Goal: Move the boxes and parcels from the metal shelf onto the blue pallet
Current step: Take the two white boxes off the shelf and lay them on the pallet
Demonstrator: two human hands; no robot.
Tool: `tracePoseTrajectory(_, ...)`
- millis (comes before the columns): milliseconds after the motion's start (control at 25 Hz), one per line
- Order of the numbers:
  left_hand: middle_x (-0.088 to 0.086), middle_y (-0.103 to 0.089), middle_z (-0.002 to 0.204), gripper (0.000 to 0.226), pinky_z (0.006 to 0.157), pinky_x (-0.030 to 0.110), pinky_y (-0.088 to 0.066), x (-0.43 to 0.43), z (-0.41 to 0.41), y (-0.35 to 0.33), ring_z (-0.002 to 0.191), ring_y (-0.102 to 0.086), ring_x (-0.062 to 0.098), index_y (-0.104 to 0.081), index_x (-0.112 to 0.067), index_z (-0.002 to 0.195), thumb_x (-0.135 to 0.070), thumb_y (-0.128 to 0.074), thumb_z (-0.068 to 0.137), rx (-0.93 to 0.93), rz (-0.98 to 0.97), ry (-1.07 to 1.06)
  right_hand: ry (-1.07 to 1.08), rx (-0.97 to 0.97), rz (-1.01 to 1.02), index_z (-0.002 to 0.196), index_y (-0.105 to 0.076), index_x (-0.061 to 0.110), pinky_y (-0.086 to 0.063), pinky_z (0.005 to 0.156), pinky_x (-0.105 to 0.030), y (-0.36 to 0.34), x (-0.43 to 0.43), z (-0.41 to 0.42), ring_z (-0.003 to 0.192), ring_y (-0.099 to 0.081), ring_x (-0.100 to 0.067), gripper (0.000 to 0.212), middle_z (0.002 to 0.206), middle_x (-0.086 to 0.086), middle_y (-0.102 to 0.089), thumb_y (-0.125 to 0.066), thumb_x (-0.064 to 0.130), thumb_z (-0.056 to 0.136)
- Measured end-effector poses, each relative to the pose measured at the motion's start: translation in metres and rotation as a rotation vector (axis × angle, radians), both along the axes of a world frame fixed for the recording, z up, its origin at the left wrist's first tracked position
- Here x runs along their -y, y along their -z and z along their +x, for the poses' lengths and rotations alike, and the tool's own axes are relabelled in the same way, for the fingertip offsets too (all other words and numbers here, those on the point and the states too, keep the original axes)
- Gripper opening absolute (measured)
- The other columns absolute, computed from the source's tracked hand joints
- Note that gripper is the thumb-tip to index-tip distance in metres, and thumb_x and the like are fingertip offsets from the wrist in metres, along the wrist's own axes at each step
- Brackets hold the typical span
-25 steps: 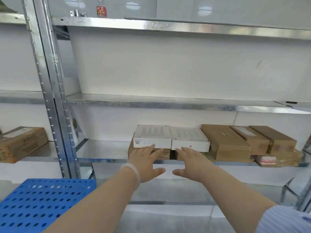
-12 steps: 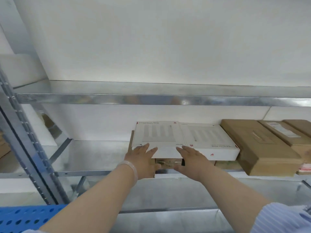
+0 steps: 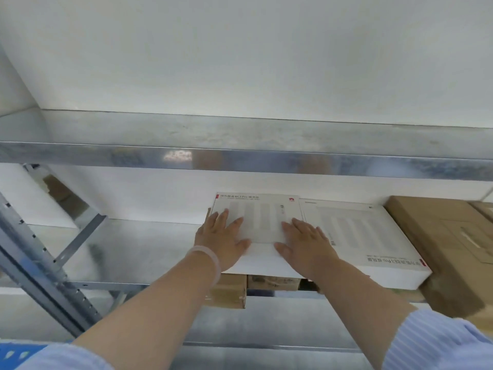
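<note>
Two flat white boxes lie side by side on the metal shelf (image 3: 133, 249), stacked on brown cartons (image 3: 232, 289). My left hand (image 3: 221, 236) and my right hand (image 3: 304, 241) both rest flat on top of the left white box (image 3: 262, 217), fingers spread, thumbs near its front edge. The left hand wears a pale bangle at the wrist. The right white box (image 3: 360, 236) touches the first along its side. A corner of the blue pallet (image 3: 16, 353) shows at the bottom left.
A large brown carton (image 3: 440, 236) sits right of the white boxes, with more cartons behind it. The upper shelf board (image 3: 240, 158) hangs low over the boxes. A perforated steel upright with a diagonal brace (image 3: 32, 263) stands at the left.
The view has come closer to the shelf and tilted down. Both hands slid forward from the box's front edge onto its top. The blue pallet has dropped almost out of view.
</note>
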State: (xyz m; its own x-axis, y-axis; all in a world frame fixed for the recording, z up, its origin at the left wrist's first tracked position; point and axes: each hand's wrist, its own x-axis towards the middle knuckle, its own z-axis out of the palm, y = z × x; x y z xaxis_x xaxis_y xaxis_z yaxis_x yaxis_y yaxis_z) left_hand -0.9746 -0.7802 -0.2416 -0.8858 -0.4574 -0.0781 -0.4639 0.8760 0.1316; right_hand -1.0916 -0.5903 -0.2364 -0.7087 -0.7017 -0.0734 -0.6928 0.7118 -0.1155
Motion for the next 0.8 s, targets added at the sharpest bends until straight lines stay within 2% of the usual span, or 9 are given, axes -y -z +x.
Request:
tracePoseTrajectory(160,-0.007,0.007,0.161,0.069,0.116,0.043,-0.009,0.010,-0.001,0.012,0.147,0.008,0.018,-0.002,-0.044,0.149,-0.072,-0.017,0.088,0.031,0.045,0.004,0.038,-0.122,0.009,0.153,-0.010,0.024,0.010,0.117,-0.048,0.009,0.011,0.007,0.147,0.000,-0.021,0.066,0.161,-0.003,-0.007,-0.014,0.058,0.096)
tracePoseTrajectory(280,-0.010,0.007,0.161,0.070,0.116,0.043,-0.012,0.023,0.010,0.014,0.147,0.007,0.016,0.000,-0.045,0.149,-0.073,-0.016,0.086,0.021,0.061,0.004,0.039,-0.159,-0.047,0.152,-0.014,0.021,0.010,0.117,-0.045,0.012,0.023,0.021,0.147,-0.002,-0.020,0.065,0.160,-0.006,-0.011,-0.016,0.055,0.097)
tracePoseTrajectory(520,-0.009,0.003,0.161,0.069,0.117,0.044,-0.015,0.049,0.028,0.012,0.147,0.005,0.017,-0.009,-0.045,0.149,-0.072,-0.022,0.088,-0.038,0.108,0.005,0.085,0.058,-0.184,0.151,-0.019,0.025,-0.004,0.119,-0.036,0.013,0.047,0.024,0.147,-0.002,-0.019,0.065,0.161,-0.001,-0.006,-0.030,0.058,0.096)
tracePoseTrajectory(600,-0.008,0.004,0.161,0.068,0.117,0.044,-0.014,0.056,0.027,0.012,0.147,0.005,0.020,-0.014,-0.042,0.149,-0.070,-0.027,0.089,-0.085,0.125,-0.014,0.164,0.112,-0.234,0.150,-0.020,0.029,-0.007,0.117,-0.038,0.011,0.050,0.017,0.146,-0.002,-0.020,0.065,0.161,0.002,-0.003,-0.037,0.057,0.094)
tracePoseTrajectory(720,-0.007,0.010,0.160,0.075,0.116,0.047,-0.012,0.065,0.024,0.013,0.146,0.005,0.025,-0.009,-0.040,0.150,-0.072,-0.031,0.086,-0.100,0.225,-0.121,0.275,0.191,-0.258,0.149,-0.018,0.035,-0.012,0.116,-0.042,0.006,0.052,0.004,0.146,-0.005,-0.022,0.069,0.161,0.006,0.002,-0.043,0.059,0.090)
tracePoseTrajectory(800,-0.003,0.006,0.161,0.081,0.115,0.050,-0.017,0.069,0.021,0.017,0.146,-0.003,0.031,-0.005,-0.041,0.150,-0.074,-0.037,0.084,-0.080,0.348,-0.197,0.339,0.287,-0.276,0.150,-0.016,0.037,-0.021,0.114,-0.045,0.006,0.053,-0.006,0.143,-0.015,-0.025,0.075,0.160,0.004,-0.004,-0.049,0.060,0.086)
